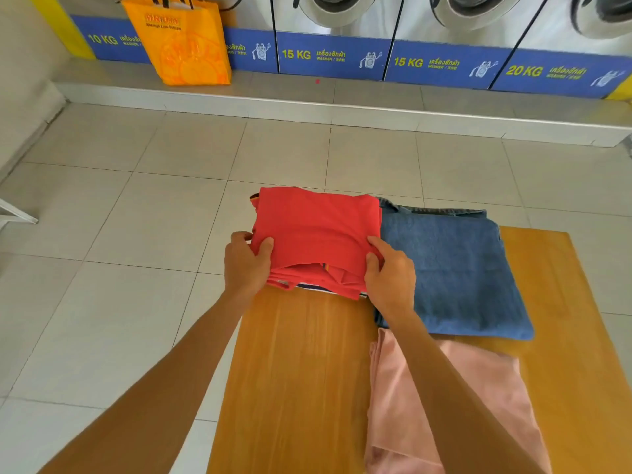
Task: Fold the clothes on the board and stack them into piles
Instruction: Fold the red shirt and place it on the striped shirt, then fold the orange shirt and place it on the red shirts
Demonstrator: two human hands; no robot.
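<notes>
A folded red garment [318,227] tops a small pile at the far left end of the wooden board [301,364]; a striped piece peeks out beneath it. My left hand [246,265] grips the red garment's near-left corner, thumb on top. My right hand [390,271] grips its near-right corner. Folded blue jeans [451,268] lie beside the pile on the right, touching it. A pink garment [455,405] lies nearer to me, partly hidden by my right forearm.
The board stands over a white tiled floor [119,234]. An orange shopping bag [184,42] sits on a raised step [307,94] in front of a row of washing machines [335,39]. A white frame [17,213] pokes in at the left edge.
</notes>
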